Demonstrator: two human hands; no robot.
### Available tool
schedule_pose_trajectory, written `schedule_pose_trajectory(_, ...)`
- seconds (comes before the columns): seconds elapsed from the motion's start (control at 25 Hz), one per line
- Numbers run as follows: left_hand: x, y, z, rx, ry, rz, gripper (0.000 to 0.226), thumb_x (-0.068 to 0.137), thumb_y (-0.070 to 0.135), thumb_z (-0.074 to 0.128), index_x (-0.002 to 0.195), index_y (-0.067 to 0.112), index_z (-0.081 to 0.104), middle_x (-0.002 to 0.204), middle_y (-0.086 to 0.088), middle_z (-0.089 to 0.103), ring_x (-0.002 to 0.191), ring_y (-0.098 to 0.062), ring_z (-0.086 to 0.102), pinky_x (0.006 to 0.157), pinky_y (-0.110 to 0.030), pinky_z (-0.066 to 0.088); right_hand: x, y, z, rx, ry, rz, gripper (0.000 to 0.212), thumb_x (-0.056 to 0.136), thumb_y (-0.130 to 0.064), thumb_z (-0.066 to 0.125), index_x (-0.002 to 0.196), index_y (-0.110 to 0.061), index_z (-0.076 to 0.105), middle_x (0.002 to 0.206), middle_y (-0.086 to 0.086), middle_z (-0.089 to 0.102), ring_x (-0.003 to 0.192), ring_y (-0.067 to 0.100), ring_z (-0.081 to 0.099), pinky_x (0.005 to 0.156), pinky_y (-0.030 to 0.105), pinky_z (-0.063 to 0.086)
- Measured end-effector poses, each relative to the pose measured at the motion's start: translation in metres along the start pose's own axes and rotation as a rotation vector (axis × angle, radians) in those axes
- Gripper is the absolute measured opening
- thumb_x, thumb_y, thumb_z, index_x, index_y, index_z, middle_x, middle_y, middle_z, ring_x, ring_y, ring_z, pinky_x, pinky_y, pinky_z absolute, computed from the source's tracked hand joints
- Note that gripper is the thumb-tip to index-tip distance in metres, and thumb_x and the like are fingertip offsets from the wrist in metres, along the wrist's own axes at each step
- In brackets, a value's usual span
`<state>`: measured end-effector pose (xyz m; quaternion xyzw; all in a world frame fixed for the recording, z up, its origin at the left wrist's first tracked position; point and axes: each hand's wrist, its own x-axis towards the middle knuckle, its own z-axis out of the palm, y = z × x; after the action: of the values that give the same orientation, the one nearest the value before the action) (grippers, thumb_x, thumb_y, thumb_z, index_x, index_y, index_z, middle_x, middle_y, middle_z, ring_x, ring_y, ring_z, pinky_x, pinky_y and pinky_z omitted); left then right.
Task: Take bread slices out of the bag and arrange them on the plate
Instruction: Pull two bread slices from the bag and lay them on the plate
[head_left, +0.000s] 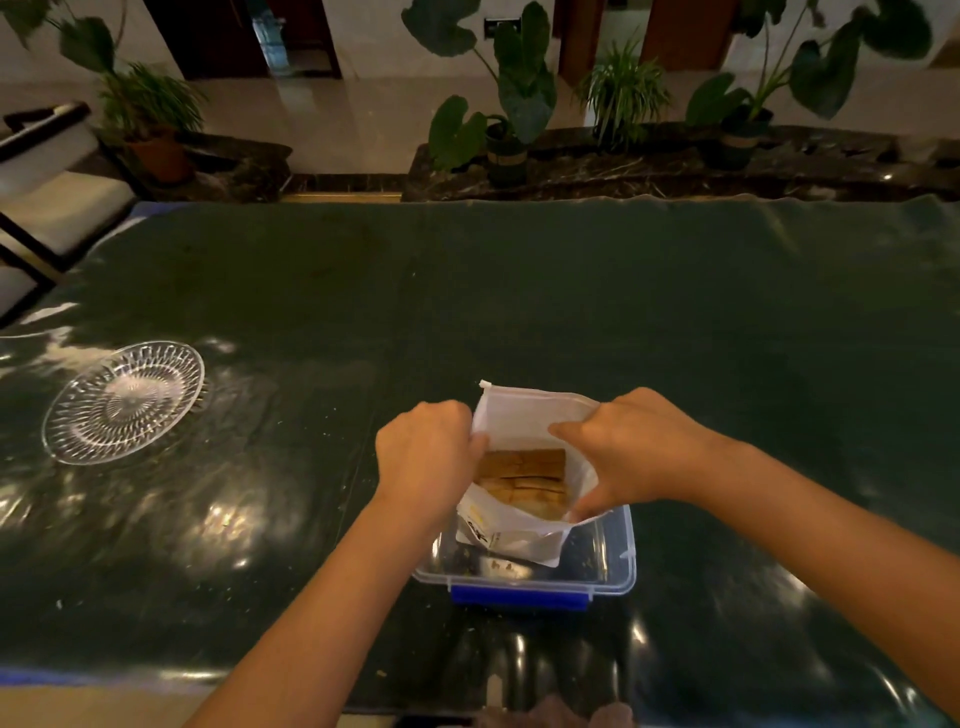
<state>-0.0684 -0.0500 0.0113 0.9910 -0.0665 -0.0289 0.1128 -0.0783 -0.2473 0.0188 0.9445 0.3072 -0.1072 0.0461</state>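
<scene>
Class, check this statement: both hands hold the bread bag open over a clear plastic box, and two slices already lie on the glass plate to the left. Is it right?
Not quite. The head view shows the glass plate bare; the bread slices are all in the bag. The left hand and right hand do hold it open over the clear plastic box.

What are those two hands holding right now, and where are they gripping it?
Both grip the white bread bag at its open mouth: the left hand pinches the left rim, the right hand the right rim, spreading it. The bread slices inside are untouched.
</scene>
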Motion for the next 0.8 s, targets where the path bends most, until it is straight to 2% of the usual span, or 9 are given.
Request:
schedule_pose_trajectory(0.16,-0.004,-0.026,0.000,-0.210,0.032,-0.080,0.029,0.083,0.025,0.056,0.055,0.018,0.055,0.052,-0.003,0.062,0.049,-0.017,0.059,0.045,-0.028,0.042,-0.004,-0.001,-0.005,-0.030,-0.027,0.011,0.057,0.071,-0.068,0.053,0.107,-0.025,0.055,0.081,-0.005,0.066,0.065,0.012,0.057,0.051,0.024,0.041)
schedule_pose_trajectory(0.24,-0.014,-0.032,0.005,-0.293,0.027,-0.080,0.025,0.081,0.028,0.061,0.057,0.022,0.059,0.051,0.000,0.062,0.049,-0.012,0.058,0.043,-0.024,0.041,-0.007,-0.004,-0.007,-0.029,-0.060,0.005,0.051,0.073,-0.064,0.055,0.105,-0.024,0.055,0.083,-0.005,0.066,0.065,0.011,0.056,0.047,0.021,0.033)
schedule_pose_trajectory(0.32,-0.020,-0.031,0.009,-0.355,0.001,-0.074,0.025,0.081,0.030,0.063,0.056,0.027,0.058,0.049,0.005,0.058,0.045,-0.007,0.054,0.043,-0.020,0.037,0.000,-0.013,-0.006,0.028,-0.080,0.001,0.040,0.078,-0.051,0.059,0.105,-0.022,0.058,0.089,-0.002,0.067,0.069,0.011,0.057,0.048,0.018,0.031)
schedule_pose_trajectory(0.4,-0.019,-0.031,0.011,-0.415,0.013,-0.073,0.031,0.081,0.029,0.063,0.052,0.030,0.053,0.045,0.007,0.052,0.041,-0.005,0.048,0.043,-0.018,0.032,0.023,-0.031,-0.003,0.185,-0.089,0.031,0.030,0.084,-0.037,0.058,0.108,-0.019,0.060,0.096,0.001,0.068,0.078,0.014,0.060,0.060,0.019,0.044)
schedule_pose_trajectory(0.48,-0.017,-0.034,0.011,-0.453,0.022,-0.061,0.033,0.081,0.029,0.063,0.050,0.031,0.052,0.044,0.007,0.050,0.039,-0.004,0.045,0.043,-0.016,0.030,0.052,-0.048,0.003,0.418,-0.131,0.130,0.026,0.084,-0.030,0.060,0.109,-0.019,0.062,0.100,0.003,0.068,0.087,0.018,0.062,0.075,0.028,0.052)
schedule_pose_trajectory(0.64,-0.017,-0.041,0.011,-0.522,-0.023,-0.073,0.022,0.081,0.027,0.064,0.060,0.022,0.063,0.053,0.001,0.060,0.047,-0.008,0.054,0.047,-0.018,0.041,0.085,-0.050,0.033,0.668,-0.278,0.335,0.038,0.082,-0.031,0.063,0.118,-0.020,0.056,0.114,0.004,0.060,0.103,0.022,0.056,0.086,0.033,0.045)
schedule_pose_trajectory(0.8,-0.017,-0.046,0.014,-0.593,-0.091,-0.111,0.017,0.079,0.022,0.067,0.062,0.022,0.066,0.058,0.004,0.065,0.054,-0.003,0.061,0.048,-0.010,0.042,0.085,-0.037,0.065,0.736,-0.319,0.505,0.044,0.083,-0.038,0.060,0.125,-0.027,0.048,0.124,0.005,0.055,0.101,0.019,0.052,0.092,0.033,0.043)
